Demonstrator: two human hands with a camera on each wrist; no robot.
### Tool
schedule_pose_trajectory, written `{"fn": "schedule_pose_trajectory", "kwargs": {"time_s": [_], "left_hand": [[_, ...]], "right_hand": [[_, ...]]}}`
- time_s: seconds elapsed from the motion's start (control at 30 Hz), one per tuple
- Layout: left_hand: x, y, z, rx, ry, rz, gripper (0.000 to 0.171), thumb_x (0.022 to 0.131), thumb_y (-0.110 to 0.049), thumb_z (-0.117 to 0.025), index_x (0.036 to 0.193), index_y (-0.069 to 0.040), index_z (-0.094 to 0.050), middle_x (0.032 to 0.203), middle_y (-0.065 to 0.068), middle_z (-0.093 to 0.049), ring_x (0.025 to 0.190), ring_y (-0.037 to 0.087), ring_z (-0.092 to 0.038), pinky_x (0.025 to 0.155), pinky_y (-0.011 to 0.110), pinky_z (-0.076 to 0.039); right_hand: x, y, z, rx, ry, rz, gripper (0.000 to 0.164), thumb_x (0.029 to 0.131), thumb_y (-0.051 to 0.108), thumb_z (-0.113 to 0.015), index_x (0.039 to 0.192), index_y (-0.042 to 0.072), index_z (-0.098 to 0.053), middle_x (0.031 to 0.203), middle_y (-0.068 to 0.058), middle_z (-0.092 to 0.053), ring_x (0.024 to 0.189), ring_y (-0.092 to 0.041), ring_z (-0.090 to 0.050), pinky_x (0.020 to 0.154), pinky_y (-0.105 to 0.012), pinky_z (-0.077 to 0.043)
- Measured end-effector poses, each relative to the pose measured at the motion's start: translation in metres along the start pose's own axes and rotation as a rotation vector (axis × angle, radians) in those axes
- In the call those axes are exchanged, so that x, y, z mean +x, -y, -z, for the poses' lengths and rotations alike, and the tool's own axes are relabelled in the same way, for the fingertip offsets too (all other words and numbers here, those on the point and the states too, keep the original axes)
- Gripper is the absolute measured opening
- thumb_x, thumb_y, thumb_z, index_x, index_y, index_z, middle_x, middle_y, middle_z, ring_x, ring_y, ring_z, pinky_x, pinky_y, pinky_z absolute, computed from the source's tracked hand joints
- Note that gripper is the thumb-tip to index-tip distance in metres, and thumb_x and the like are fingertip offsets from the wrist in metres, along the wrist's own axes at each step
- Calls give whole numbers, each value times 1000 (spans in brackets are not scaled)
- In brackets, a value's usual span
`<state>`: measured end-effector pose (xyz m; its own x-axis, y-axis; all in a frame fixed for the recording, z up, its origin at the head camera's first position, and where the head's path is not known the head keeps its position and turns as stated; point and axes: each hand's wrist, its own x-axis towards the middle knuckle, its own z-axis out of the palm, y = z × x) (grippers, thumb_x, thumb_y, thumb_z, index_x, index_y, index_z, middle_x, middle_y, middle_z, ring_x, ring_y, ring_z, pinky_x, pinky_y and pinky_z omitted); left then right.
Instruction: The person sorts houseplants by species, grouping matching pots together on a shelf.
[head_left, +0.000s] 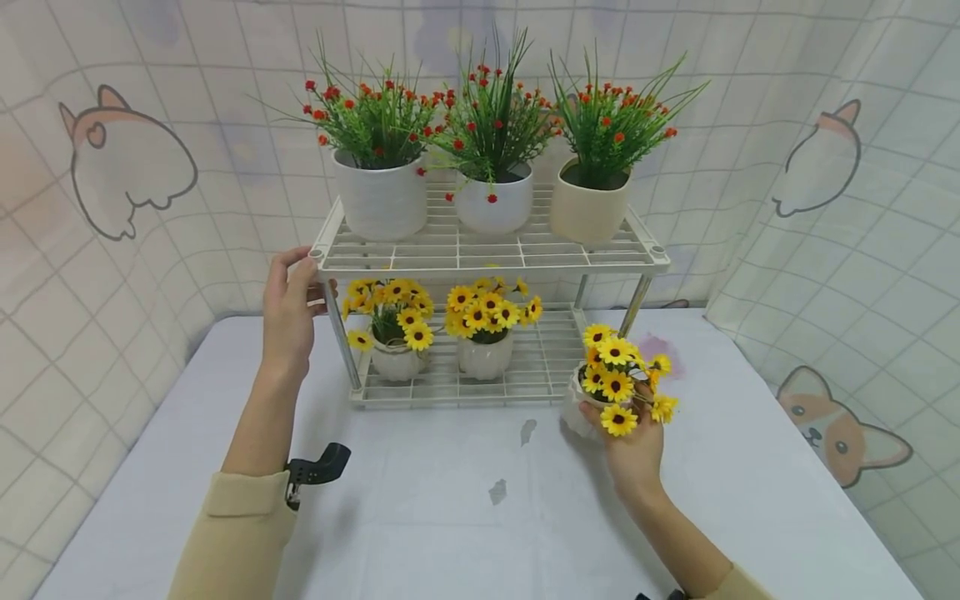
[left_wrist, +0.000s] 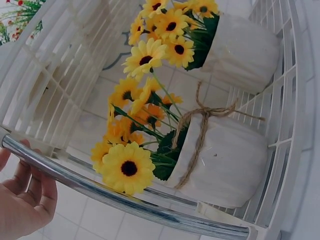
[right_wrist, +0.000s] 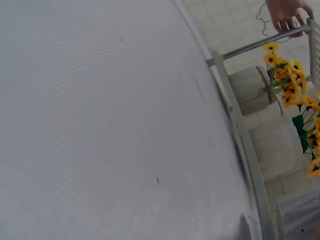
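A white two-tier wire rack point(head_left: 487, 272) with metal posts stands on the table. My left hand point(head_left: 291, 317) grips its front left upper corner, with the fingers round behind the metal post point(left_wrist: 100, 181). At the rack's right front, my right hand point(head_left: 636, 454) holds a white pot of yellow daisies point(head_left: 581, 417) by its side. Blooms cover part of these fingers, and the pot tilts a little to the left. Two similar pots of yellow daisies, the left one point(head_left: 400, 363) tied with twine and the middle one point(head_left: 486, 357), sit on the lower shelf point(head_left: 543, 350).
On the upper tier stand three pots of red-flowered grass: a white left one point(head_left: 382, 200), a white middle one point(head_left: 493, 204) and a cream right one point(head_left: 588, 208). A white cloth point(head_left: 450, 533) covers the table. Tiled-pattern curtain point(head_left: 247, 108) hangs behind and at both sides.
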<state>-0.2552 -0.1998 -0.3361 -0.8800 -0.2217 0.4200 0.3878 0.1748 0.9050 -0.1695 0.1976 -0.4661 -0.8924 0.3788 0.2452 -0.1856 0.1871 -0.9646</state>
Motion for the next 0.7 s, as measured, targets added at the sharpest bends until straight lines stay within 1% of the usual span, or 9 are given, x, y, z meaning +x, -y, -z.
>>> {"fn": "schedule_pose_trajectory", "kwargs": {"time_s": [0.17,0.27,0.37,0.5,0.6,0.7], "left_hand": [[-2,0,0,14,-9,-3,44,110,-42,-39,145,-16,-47,105,4,-60,97,19,-57,85,33,-45],[-2,-1,-1,7,-12,-7,44,110,-42,-39,144,-16,-48,104,4,-60,97,19,-57,85,33,-45],[-2,-1,-1,6,-12,-8,44,110,-42,-39,144,-16,-48,104,4,-60,97,19,-57,85,33,-45],[-1,0,-1,6,-13,-6,44,110,-42,-39,145,-16,-48,105,4,-60,97,19,-56,85,33,-45],[0,0,-2,8,-12,-4,44,110,-42,-39,145,-17,-48,105,4,-60,97,19,-56,85,33,-45],[0,0,-2,10,-12,-4,44,110,-42,-39,145,-17,-48,105,4,-60,97,18,-56,85,33,-45]], "right_hand": [[6,-3,-17,32,6,39,77,85,14,-87,150,13,-45,144,3,-56,135,-13,-49,109,-24,-38],[11,-4,-28,75,-3,63,76,85,9,-86,149,10,-46,145,4,-55,136,-12,-49,111,-26,-37],[14,4,-38,121,-10,64,74,86,4,-83,149,5,-44,148,-2,-54,138,-17,-48,111,-26,-37],[16,14,-52,192,-30,76,72,87,-5,-79,149,-2,-42,148,-13,-52,139,-26,-47,109,-26,-39],[25,5,-63,249,-44,102,72,86,-10,-77,149,-1,-41,147,-13,-54,138,-25,-49,108,-26,-41],[37,-7,-72,267,-54,110,73,86,-10,-77,149,2,-42,146,-7,-55,137,-21,-50,109,-26,-40]]}}
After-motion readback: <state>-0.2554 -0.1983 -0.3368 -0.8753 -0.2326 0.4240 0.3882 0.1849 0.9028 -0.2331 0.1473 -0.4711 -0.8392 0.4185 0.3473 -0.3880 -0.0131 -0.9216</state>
